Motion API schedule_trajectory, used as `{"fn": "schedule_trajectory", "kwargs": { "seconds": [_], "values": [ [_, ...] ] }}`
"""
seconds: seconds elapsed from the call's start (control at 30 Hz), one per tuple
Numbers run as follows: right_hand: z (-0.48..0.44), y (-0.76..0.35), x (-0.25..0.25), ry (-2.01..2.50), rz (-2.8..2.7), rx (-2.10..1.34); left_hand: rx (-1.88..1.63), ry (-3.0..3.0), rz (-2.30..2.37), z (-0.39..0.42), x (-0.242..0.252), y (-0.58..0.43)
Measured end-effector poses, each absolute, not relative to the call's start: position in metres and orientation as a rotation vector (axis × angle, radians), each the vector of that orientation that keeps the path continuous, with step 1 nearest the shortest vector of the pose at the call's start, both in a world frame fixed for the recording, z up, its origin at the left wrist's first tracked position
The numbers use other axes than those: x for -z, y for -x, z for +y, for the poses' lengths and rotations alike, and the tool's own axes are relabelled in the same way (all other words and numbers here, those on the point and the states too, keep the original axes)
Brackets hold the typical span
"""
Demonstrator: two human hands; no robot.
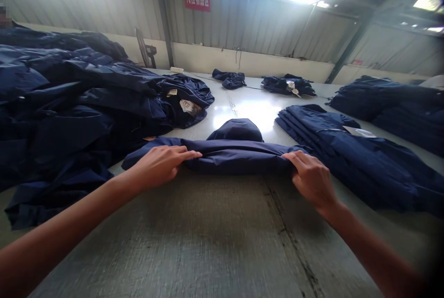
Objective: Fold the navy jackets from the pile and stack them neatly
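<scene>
A navy garment [239,157] lies folded into a wide band across the middle of the table, its hood [237,130] sticking out on the far side. My left hand [163,164] pinches the near fold toward its left end, fingers pointing right. At the right end, my right hand [310,175] grips the same fold between thumb and fingers. Both thumbs are partly hidden.
A large heap of navy garments [69,99] covers the left side. Folded garments are stacked at the right [347,145] and far right [391,104]. Two small bundles lie toward the back of the table [215,242]. A person's head shows at the far left edge.
</scene>
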State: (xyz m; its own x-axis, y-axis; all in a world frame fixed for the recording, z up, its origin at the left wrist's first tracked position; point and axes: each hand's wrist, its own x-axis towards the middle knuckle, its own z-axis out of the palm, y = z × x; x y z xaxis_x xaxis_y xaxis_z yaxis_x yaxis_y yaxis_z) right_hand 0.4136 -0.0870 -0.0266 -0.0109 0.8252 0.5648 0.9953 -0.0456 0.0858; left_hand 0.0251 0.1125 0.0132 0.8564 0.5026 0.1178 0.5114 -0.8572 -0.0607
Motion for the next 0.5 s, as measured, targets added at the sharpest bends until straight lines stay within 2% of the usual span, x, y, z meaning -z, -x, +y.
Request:
{"fn": "schedule_trajectory", "kwargs": {
  "seconds": [0.13, 0.27, 0.5],
  "values": [
    [-0.093, -0.415, 0.018, 1.847, -1.685, 0.984, 0.461, 2.862, -0.874, 0.111, -0.037, -0.017],
    [-0.091, -0.421, 0.023, 1.9, -1.61, 1.179, 0.618, 2.648, -0.819, 0.11, -0.031, -0.023],
    [-0.071, -0.433, 0.05, 1.911, -2.075, 0.635, 0.37, 2.788, -0.694, 0.125, 0.014, -0.03]
  ]
}}
